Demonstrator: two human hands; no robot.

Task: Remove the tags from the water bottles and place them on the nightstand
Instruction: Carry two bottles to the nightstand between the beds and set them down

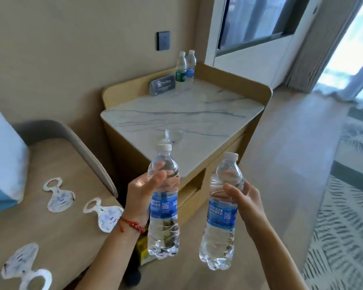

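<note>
Nearest me, my left hand [142, 195] had its grip closed round a water bottle [164, 203], thumb across the clear shoulder above the blue label, a red cord bracelet [132, 223] on that wrist. My right hand [246, 198] gripped a second bottle [220, 214] the same way, tilted a little to the right. Both were held in the air in front of the nightstand [184, 116], white caps on, no tags on their necks that I could see. Three paper tags [105, 213] lay flat on the tan surface to my left. At the back of the marble top stood two more bottles [181, 66] touching, beside a grey sign [162, 84], and a clear glass [174, 135] sat near the front edge
</note>
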